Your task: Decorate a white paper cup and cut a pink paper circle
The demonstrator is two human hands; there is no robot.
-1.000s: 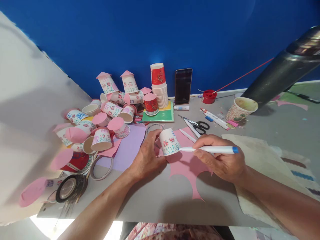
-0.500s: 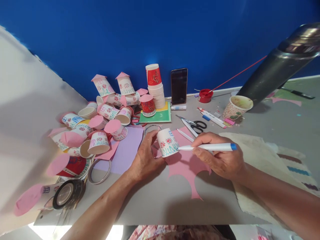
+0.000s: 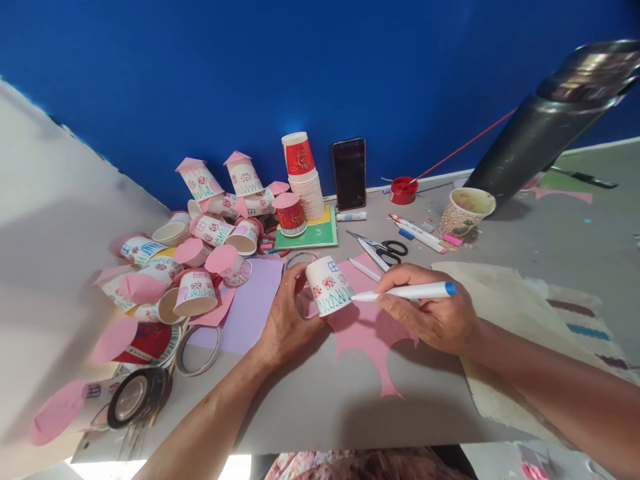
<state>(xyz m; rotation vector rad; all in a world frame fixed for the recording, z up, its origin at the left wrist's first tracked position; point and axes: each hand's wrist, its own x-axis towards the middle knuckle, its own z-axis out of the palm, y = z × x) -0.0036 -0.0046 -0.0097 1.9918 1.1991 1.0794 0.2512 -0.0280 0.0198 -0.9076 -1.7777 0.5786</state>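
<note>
My left hand (image 3: 291,310) is closed around the left side of a white paper cup (image 3: 327,285), which is tilted a little with its wide rim downward. Red flowers, a blue window and green grass strokes are drawn on its side. Between the thumb and fingers of my right hand (image 3: 435,310) is a white marker pen (image 3: 415,291) with a blue end. The pen's tip meets the cup's right side, at the green strokes. Pink paper (image 3: 367,337) with rounded cut-outs lies beneath the cup and both hands.
Decorated cups with pink paper roofs (image 3: 196,293) pile up at left, beside tape rolls (image 3: 131,398). Behind stand stacked cups (image 3: 306,193) and a phone (image 3: 349,175). Scissors (image 3: 390,249), a used cup (image 3: 466,212), a dark flask (image 3: 535,147) and a cream cloth (image 3: 493,333) are at right.
The camera view has shifted slightly, moving most things a little left. The pen tip stays at the cup's green strokes; both hands keep their holds.
</note>
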